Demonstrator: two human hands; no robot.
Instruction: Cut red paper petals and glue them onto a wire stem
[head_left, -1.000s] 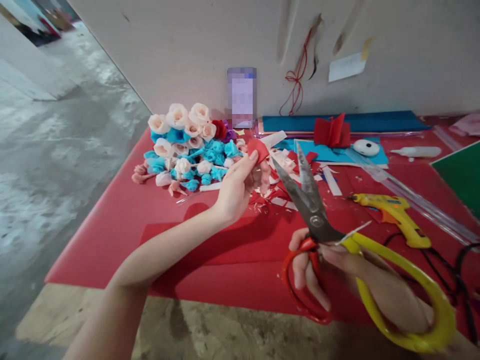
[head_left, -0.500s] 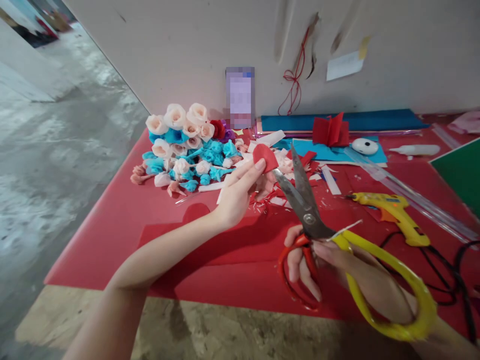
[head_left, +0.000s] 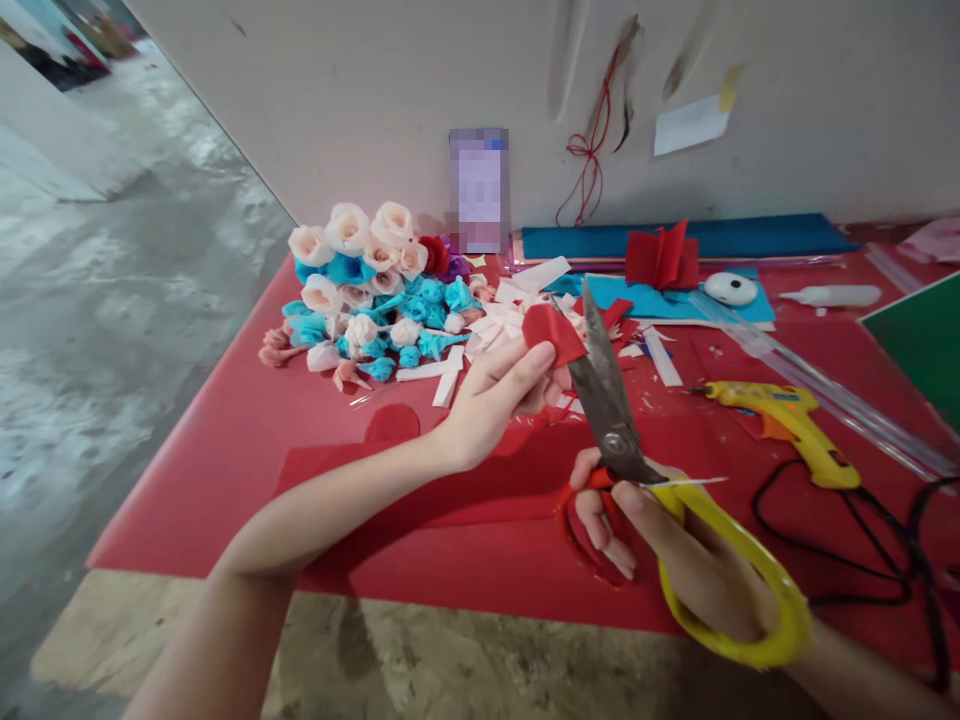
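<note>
The right hand [head_left: 705, 560] grips the scissors [head_left: 613, 443] by both handle loops, blades parted. Ahead, the left hand [head_left: 480, 412] pinches the red paper piece [head_left: 553, 330], thumb on top, its edge at the blades. A clean cut likely calls for taut paper and fingertips kept clear. Paper scraps [head_left: 534, 280] lie beyond, beside paper flowers [head_left: 349, 230].

Flowers [head_left: 363, 331], glue gun [head_left: 796, 408] on red table [head_left: 187, 490]
</note>
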